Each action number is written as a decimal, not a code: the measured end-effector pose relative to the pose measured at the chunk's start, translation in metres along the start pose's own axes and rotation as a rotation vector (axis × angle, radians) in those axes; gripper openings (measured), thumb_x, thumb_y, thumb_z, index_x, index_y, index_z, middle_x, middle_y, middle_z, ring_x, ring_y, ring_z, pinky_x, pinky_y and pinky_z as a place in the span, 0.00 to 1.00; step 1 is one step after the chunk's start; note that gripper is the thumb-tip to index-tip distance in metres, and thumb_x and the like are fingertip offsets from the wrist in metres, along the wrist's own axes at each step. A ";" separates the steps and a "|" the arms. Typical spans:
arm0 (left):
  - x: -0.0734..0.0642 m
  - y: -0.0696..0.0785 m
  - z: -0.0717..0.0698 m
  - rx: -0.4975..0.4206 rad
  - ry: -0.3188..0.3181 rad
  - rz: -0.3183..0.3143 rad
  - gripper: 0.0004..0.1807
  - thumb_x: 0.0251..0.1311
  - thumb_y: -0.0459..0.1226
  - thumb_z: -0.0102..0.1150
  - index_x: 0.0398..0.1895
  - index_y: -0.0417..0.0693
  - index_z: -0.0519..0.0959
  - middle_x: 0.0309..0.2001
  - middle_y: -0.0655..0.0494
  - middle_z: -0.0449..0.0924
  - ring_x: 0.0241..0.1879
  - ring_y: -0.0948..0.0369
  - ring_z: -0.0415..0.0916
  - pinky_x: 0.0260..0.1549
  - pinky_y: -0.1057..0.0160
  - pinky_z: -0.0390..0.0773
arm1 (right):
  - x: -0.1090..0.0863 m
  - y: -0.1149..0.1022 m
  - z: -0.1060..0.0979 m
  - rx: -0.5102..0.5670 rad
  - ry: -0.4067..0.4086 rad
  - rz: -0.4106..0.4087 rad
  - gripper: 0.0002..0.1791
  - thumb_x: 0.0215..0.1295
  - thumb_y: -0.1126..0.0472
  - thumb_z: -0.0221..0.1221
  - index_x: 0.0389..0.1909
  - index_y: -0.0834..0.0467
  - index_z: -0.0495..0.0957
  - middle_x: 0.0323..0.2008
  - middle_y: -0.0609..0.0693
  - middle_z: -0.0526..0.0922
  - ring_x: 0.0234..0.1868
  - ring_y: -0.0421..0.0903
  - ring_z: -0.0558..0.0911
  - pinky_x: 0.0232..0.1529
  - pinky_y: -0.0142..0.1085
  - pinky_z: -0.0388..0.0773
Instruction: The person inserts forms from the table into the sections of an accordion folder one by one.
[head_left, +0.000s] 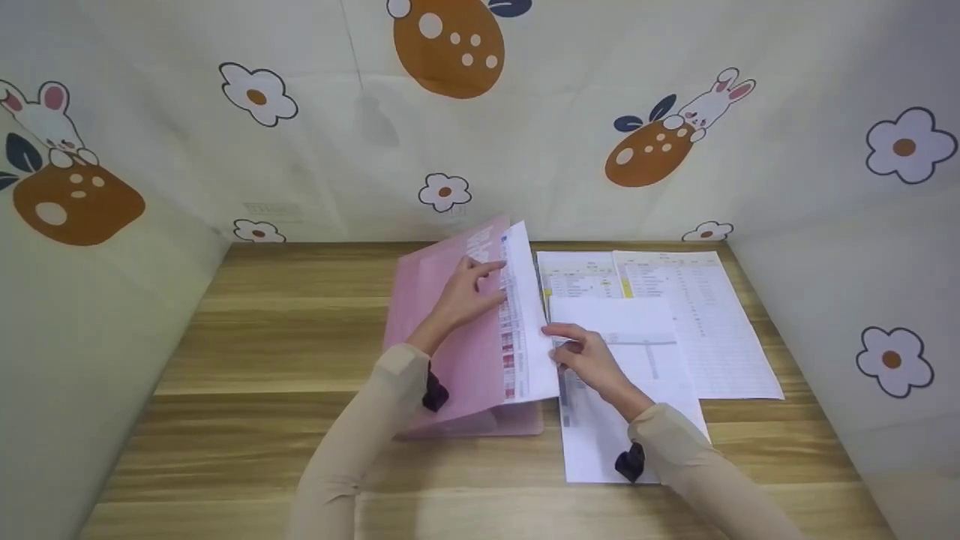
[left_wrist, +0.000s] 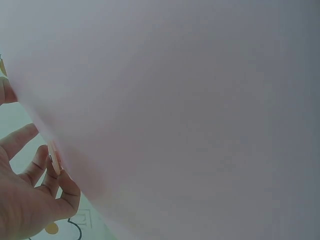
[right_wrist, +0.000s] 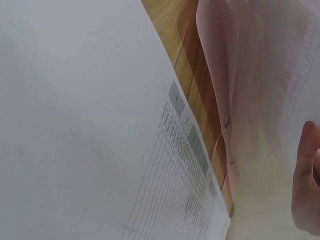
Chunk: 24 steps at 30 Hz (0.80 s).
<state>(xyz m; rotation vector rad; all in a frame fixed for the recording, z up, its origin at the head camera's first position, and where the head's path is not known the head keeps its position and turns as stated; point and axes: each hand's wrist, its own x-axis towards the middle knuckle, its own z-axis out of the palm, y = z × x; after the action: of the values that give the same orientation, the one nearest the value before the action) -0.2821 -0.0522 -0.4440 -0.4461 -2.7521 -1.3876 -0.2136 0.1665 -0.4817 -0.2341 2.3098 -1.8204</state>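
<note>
A pink folder (head_left: 450, 367) stands partly raised in the middle of the table, its lower cover (head_left: 517, 421) lying on the wood. Out of its right side sticks a white printed sheet (head_left: 534, 322) with a column of red and blue print. My left hand (head_left: 463, 296) reaches over the folder, pinching its raised edge beside the print. With thumb and index finger my right hand (head_left: 592, 364) pinches the sheet's right edge. In the left wrist view a pale pink surface (left_wrist: 175, 120) fills most of the frame, left-hand fingers (left_wrist: 67, 195) curled at its edge.
Right of the folder lie several printed sheets: one (head_left: 622, 412) under the right forearm, another (head_left: 720, 337) behind it to the right, and a third (head_left: 577, 270) partly covered. Patterned cloth walls (head_left: 337, 172) enclose the wooden table (head_left: 262, 360) at the back and sides.
</note>
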 end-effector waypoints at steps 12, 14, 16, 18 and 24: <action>0.001 0.000 -0.001 0.012 0.014 0.028 0.28 0.42 0.37 0.57 0.54 0.49 0.73 0.37 0.51 0.62 0.32 0.58 0.62 0.28 0.65 0.64 | -0.006 -0.027 0.022 0.046 -0.118 0.007 0.23 0.53 0.74 0.52 0.54 0.69 0.68 0.53 0.62 0.68 0.29 0.48 0.76 0.37 0.52 0.71; 0.001 0.000 -0.001 0.014 0.020 0.036 0.29 0.42 0.37 0.57 0.54 0.48 0.73 0.37 0.51 0.62 0.31 0.58 0.61 0.28 0.65 0.63 | -0.005 -0.026 0.025 0.040 -0.130 0.004 0.24 0.52 0.74 0.52 0.54 0.68 0.68 0.53 0.61 0.68 0.27 0.49 0.75 0.35 0.49 0.72; 0.001 0.000 0.000 0.017 0.024 0.045 0.29 0.41 0.37 0.57 0.54 0.48 0.73 0.37 0.51 0.62 0.30 0.59 0.61 0.27 0.65 0.63 | -0.002 -0.020 0.028 0.047 -0.135 0.003 0.24 0.52 0.73 0.53 0.54 0.67 0.68 0.53 0.59 0.69 0.25 0.48 0.74 0.31 0.43 0.74; 0.001 -0.001 0.000 0.020 0.028 0.051 0.29 0.41 0.37 0.57 0.54 0.48 0.73 0.36 0.51 0.62 0.29 0.59 0.60 0.27 0.65 0.63 | 0.002 -0.013 0.030 0.058 -0.135 0.009 0.24 0.52 0.72 0.54 0.54 0.66 0.69 0.46 0.55 0.73 0.21 0.44 0.71 0.25 0.36 0.71; 0.001 -0.003 0.001 0.027 0.036 0.064 0.28 0.41 0.37 0.57 0.53 0.47 0.73 0.36 0.51 0.62 0.29 0.60 0.61 0.27 0.65 0.64 | 0.006 -0.001 0.039 0.069 -0.130 0.046 0.26 0.51 0.69 0.57 0.54 0.63 0.69 0.12 0.46 0.66 0.13 0.38 0.62 0.16 0.30 0.60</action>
<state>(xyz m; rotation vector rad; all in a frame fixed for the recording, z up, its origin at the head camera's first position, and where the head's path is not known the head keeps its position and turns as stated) -0.2841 -0.0531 -0.4465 -0.4983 -2.6997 -1.3294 -0.2094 0.1279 -0.4900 -0.2778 2.1431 -1.8027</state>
